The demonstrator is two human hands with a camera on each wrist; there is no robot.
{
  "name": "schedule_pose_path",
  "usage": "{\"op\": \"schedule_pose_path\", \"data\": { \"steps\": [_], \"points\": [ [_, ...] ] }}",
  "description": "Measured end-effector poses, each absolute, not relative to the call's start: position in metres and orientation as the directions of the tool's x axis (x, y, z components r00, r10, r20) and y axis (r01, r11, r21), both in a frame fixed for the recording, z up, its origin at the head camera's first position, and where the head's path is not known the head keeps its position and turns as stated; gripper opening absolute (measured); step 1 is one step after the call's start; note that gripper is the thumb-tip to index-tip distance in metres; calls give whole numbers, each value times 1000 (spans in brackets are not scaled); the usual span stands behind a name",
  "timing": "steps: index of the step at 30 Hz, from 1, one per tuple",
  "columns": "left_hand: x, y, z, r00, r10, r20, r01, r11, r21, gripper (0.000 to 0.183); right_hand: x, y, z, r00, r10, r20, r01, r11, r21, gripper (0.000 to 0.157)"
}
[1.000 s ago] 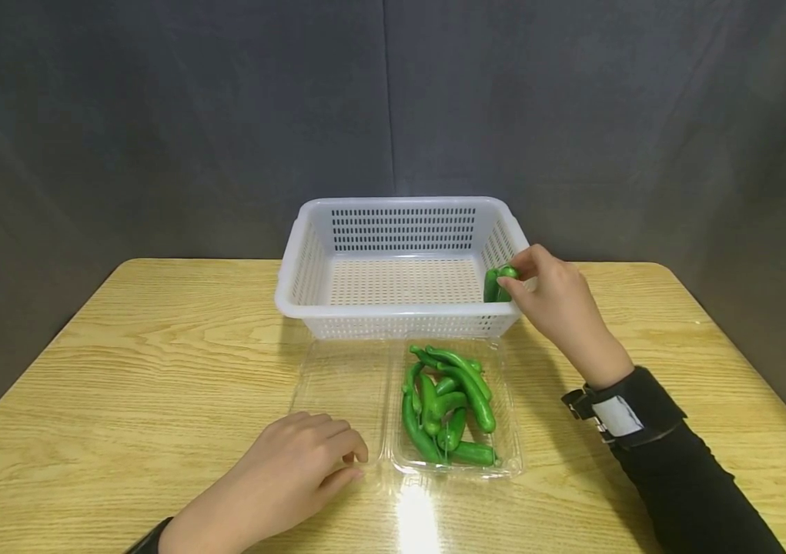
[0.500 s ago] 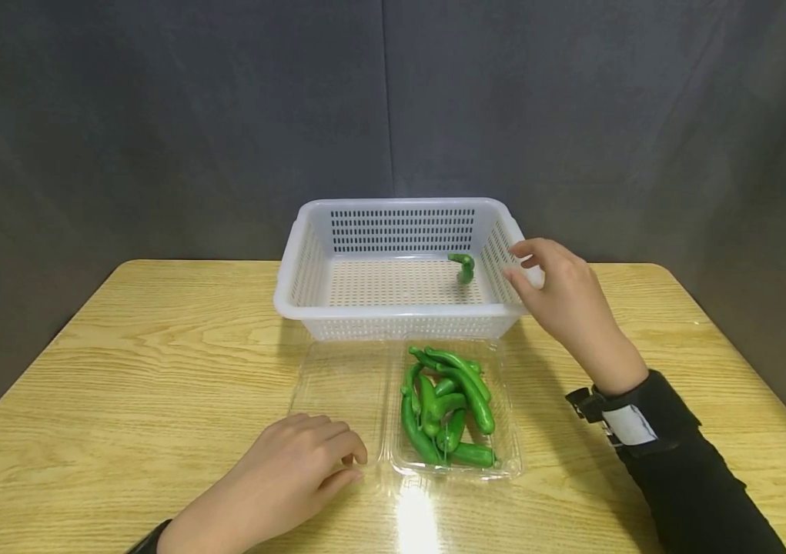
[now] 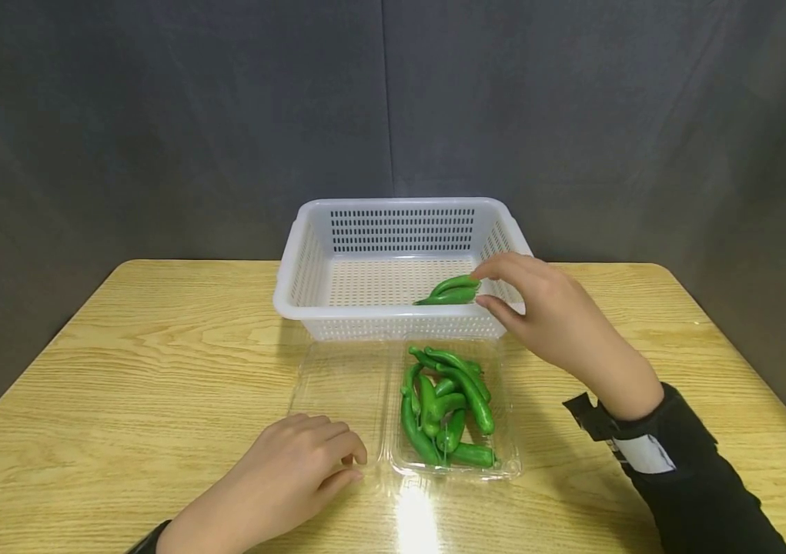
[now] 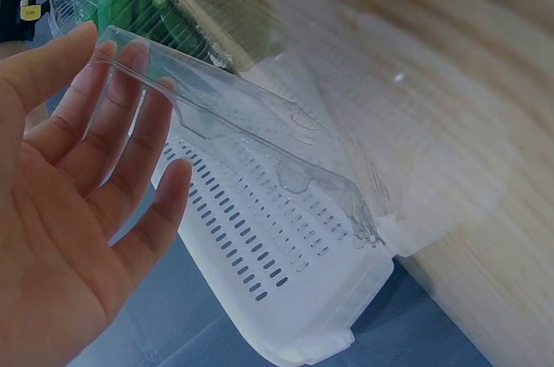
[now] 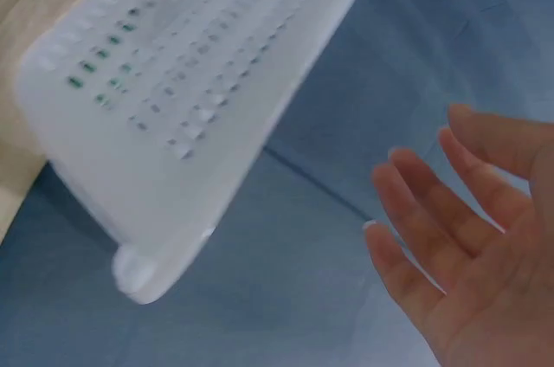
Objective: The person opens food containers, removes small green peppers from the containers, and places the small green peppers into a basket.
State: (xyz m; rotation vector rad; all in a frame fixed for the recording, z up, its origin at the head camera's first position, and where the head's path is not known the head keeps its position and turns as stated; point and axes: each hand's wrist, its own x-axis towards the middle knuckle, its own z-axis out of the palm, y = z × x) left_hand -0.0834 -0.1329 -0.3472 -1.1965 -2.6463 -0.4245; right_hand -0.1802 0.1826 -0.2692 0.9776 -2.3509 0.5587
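In the head view, my right hand (image 3: 538, 308) hangs over the right front rim of the white slotted basket (image 3: 393, 311), fingers parted with nothing between them. Two green chili peppers (image 3: 453, 292) lie inside the basket beside its fingertips. The right wrist view shows that hand (image 5: 467, 237) with spread fingers, beside the basket's outer wall (image 5: 95, 151). My left hand (image 3: 302, 469) is loosely bent at the front edge of the clear plastic lid (image 3: 340, 385). Its fingertips (image 4: 160, 90) overlap the lid's edge in the left wrist view. Several more chili peppers (image 3: 462, 385) fill the clear container's other half.
The hinged clear container (image 3: 513, 462) lies flat on the wooden table (image 3: 122, 369), just in front of the basket. A dark grey cloth (image 3: 226, 131) hangs behind the table. A light reflection shines on the wood below the container.
My right hand let go of the two chili peppers and they dropped into the basket. It then moved left and slightly down over the rim. The left hand stayed still.
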Motion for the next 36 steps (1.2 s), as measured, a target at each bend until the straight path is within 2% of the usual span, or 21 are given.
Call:
{"op": "schedule_pose_path", "data": {
  "steps": [3, 6, 13, 26, 36],
  "points": [
    [-83, -133, -347, -648, 699, 304, 759, 626, 177, 8, -175, 178, -267, -548, -579, 604, -782, 612, -123, 29],
    [-84, -133, -347, -645, 700, 305, 761, 623, 180, 8, -169, 174, -266, -533, -627, 568, -802, 589, -103, 31],
    [-84, -132, -347, -646, 699, 306, 761, 624, 181, 8, -156, 167, -265, -558, -698, 449, -811, 574, -114, 32],
    [-84, -132, -347, -645, 700, 307, 761, 622, 182, 9, -151, 157, -275, -607, -752, 258, -794, 586, -161, 32],
    [-84, -133, -347, -645, 701, 304, 762, 622, 181, 9, -148, 148, -286, -589, -802, 99, -803, 568, -178, 33]
  ]
}}
